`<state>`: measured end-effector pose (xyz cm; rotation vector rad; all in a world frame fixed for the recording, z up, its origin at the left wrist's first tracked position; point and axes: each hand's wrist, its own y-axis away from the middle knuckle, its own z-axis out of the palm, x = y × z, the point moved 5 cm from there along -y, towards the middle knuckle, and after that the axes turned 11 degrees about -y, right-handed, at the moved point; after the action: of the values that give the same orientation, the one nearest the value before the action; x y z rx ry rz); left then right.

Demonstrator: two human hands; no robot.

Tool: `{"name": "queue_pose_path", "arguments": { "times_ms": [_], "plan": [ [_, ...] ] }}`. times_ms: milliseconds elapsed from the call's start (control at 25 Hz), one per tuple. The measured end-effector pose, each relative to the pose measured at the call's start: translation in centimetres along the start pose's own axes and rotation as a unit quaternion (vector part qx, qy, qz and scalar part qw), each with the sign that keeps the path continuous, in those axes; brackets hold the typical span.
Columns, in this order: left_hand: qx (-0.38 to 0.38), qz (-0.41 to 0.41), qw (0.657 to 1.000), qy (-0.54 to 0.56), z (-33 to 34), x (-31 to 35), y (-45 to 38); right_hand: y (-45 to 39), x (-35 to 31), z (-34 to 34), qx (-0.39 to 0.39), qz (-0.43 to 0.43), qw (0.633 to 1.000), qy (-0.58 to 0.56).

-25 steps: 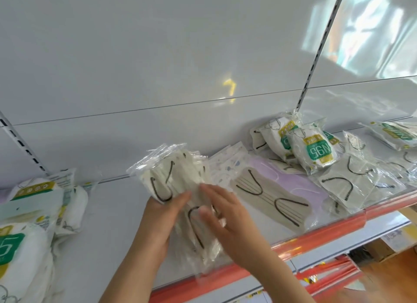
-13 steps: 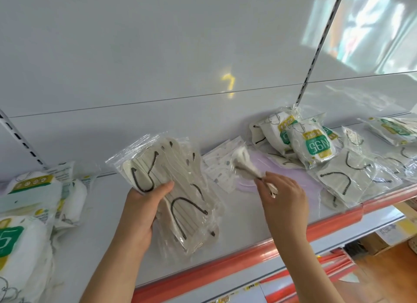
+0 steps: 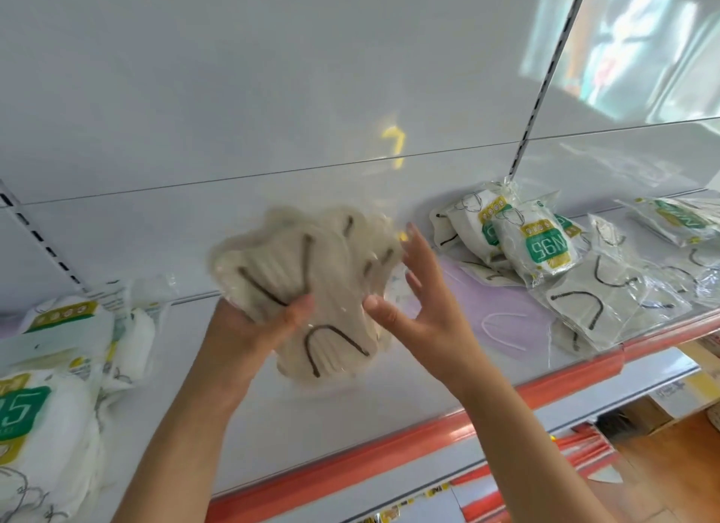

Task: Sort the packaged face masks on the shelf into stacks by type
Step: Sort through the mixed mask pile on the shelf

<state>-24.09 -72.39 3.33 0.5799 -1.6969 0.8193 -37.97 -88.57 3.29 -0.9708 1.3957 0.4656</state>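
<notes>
Beige, pleated, with dark ear loops: a bundle of packaged masks (image 3: 311,288) in clear slippery film, blurred, lifted above the middle of the shelf (image 3: 350,417). Clamped by the left hand (image 3: 249,327), thumb pressed over the front of the bundle. Right hand (image 3: 420,308) just beside it, fingers spread and straight, holding nothing; only the thumb tip seems to touch the film.

Further out, along the right part of the front edge: loose beige packs (image 3: 584,308) of probably the same kind, some lying on a lilac mask pack (image 3: 487,308). Behind these, near the back wall, green-labelled N95 packs (image 3: 541,245). More N95 packs (image 3: 39,405) piled at the left end.

Risk, as a judgement: fanned packs held by one grip only, so a few may slide out and fall over the red front edge, or land on the lilac pack and mix the types again.
</notes>
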Motion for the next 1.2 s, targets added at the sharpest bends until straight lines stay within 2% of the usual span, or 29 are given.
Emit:
{"name": "queue_pose_path", "arguments": {
  "times_ms": [80,160,240,400,440,480,520,560,600,640,680,720,760,800,840,920,1000,1080,1120,1160,1200],
  "plan": [
    [-0.084,-0.033,0.989,-0.115,1.4,-1.4,0.6,-0.5,0.3,1.6,-0.081,0.028,0.995,-0.055],
    [-0.094,-0.057,0.975,-0.191,2.8,-2.8,1.2,-0.6,-0.1,2.2,-0.081,0.028,0.994,-0.065],
    [-0.056,-0.080,0.981,-0.169,3.2,-3.1,1.4,-0.8,-0.5,1.9,-0.028,0.018,0.994,-0.106],
    [-0.092,-0.101,0.985,-0.109,5.7,-2.7,0.8,-0.8,-0.7,-0.5,0.016,0.021,0.974,-0.227],
    [-0.084,-0.113,0.984,-0.108,6.5,-2.7,0.5,-0.9,-0.3,-2.5,0.043,0.010,0.982,-0.185],
    [-0.074,-0.133,0.983,-0.099,7.1,-2.8,0.2,-1.1,0.6,-5.3,0.088,-0.007,0.993,-0.084],
    [-0.069,-0.157,0.982,-0.078,7.9,-2.9,-0.1,-1.5,1.6,-8.3,0.116,-0.018,0.990,0.076],
    [-0.070,-0.185,0.979,-0.049,8.5,-3.2,-0.3,-2.0,3.2,-11.0,0.113,-0.002,0.958,0.263],
    [-0.076,-0.211,0.974,-0.023,8.8,-3.4,-0.4,-2.5,5.0,-13.3,0.098,0.040,0.909,0.402],
    [-0.084,-0.234,0.969,0.000,9.2,-3.6,-0.5,-2.9,6.3,-15.2,0.103,0.072,0.878,0.462],
    [-0.093,-0.257,0.962,0.016,9.6,-3.7,-0.6,-3.1,6.5,-16.4,0.139,0.072,0.877,0.453],
    [-0.100,-0.278,0.955,0.030,10.1,-3.6,-0.6,-3.2,5.7,-16.7,0.202,0.039,0.893,0.401],
    [-0.108,-0.292,0.950,0.036,10.5,-3.4,-0.7,-3.0,4.4,-16.1,0.254,-0.021,0.904,0.342],
    [-0.117,-0.302,0.945,0.044,11.0,-3.1,-0.5,-2.6,2.8,-14.7,0.273,-0.094,0.917,0.276],
    [-0.122,-0.313,0.940,0.055,11.6,-2.8,-0.3,-2.0,1.4,-13.0,0.252,-0.148,0.932,0.214],
    [-0.115,-0.331,0.930,0.111,12.3,-2.1,-0.3,0.0,0.2,-9.1,0.109,-0.179,0.965,0.156],
    [-0.109,-0.352,0.911,0.186,12.5,-1.7,-0.5,1.6,1.6,-6.9,-0.038,-0.124,0.977,0.171],
    [-0.126,-0.357,0.907,0.183,13.0,-1.7,-0.6,2.3,3.7,-6.8,-0.121,-0.067,0.978,0.153],
    [-0.135,-0.349,0.913,0.161,13.4,-1.9,-0.6,2.4,3.9,-7.5,-0.132,-0.057,0.980,0.136],
    [-0.131,-0.338,0.922,0.134,13.6,-2.3,-0.8,2.3,3.8,-8.8,-0.104,-0.059,0.984,0.134],
    [-0.122,-0.330,0.929,0.110,13.9,-2.6,-1.0,2.2,3.7,-10.9,-0.037,-0.068,0.983,0.168]
  ]
}}
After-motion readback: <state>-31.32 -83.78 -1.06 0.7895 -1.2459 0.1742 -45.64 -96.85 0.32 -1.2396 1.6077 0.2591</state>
